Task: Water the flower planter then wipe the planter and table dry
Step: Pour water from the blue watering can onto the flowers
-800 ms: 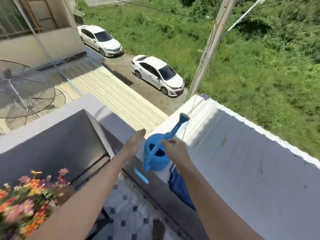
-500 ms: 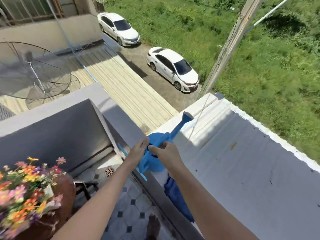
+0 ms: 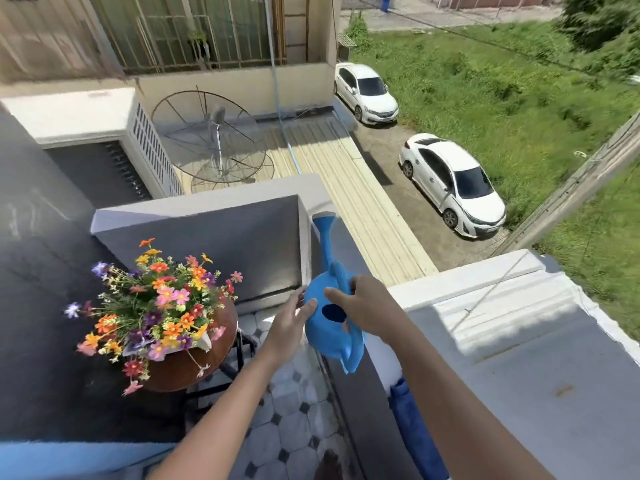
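Two bare forearms, no sleeves or jewellery, left hand (image 3: 289,322) and right hand (image 3: 367,306).

There are two hands: the left hand (image 3: 289,318) and the right hand (image 3: 367,306), at the center. Between them is one watering can (image 3: 329,320). At 9 o'clock stands one planter (image 3: 204,342) on one table (image 3: 187,368). At 2 o'clock are two cars, one (image 3: 365,93) farther and one (image 3: 452,183) nearer. At 11 o'clock is one dish (image 3: 211,140). At 5 o'clock hangs one cloth (image 3: 414,431), perhaps folded.
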Tool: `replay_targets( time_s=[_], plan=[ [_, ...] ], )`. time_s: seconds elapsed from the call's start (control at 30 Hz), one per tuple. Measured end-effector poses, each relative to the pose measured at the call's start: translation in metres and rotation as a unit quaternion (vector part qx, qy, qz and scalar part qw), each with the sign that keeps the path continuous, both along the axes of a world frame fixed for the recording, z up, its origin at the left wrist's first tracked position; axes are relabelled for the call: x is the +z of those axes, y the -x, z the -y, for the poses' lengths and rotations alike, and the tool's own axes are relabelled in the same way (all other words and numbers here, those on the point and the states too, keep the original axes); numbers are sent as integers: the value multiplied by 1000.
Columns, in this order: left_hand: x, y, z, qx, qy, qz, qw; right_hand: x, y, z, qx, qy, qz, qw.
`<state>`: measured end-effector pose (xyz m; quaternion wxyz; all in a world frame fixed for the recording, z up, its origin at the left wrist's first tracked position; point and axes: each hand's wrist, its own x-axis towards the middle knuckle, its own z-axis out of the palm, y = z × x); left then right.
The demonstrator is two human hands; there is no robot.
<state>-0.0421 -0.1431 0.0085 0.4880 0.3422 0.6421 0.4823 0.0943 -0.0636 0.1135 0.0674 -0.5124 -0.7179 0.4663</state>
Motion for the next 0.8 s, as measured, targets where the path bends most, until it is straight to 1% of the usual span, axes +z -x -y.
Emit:
replay_targets(
  time_s=[0.07, 0.13, 0.2, 0.3, 0.37, 0.47, 0.57, 0.67, 0.8],
  plan=[
    [5, 11, 23, 13, -31, 17, 999, 10, 21, 11, 42, -39, 38, 998],
    [6, 20, 49, 39, -48, 10, 998, 17, 44, 26, 78, -78, 70, 991],
    [14, 27, 74, 72, -46, 14, 996, 24, 65, 45, 112, -103, 88, 984],
    [26, 36, 108, 104, -51, -6, 993, 38, 89, 71, 169, -141, 130, 967],
    [33, 42, 129, 116, -57, -2, 992, 45, 100, 84, 181, -156, 132, 962],
    [47, 50, 155, 125, -37, -1, 991, 55, 118, 103, 192, -167, 130, 958],
    [59, 56, 180, 133, -34, 6, 990, 71, 137, 124, 220, -186, 150, 946],
    [65, 63, 193, 134, -24, -4, 991, 87, 152, 137, 240, -189, 171, 937],
    [73, 71, 201, 142, -17, 6, 990, 102, 167, 148, 258, -205, 204, 922]
  ],
)
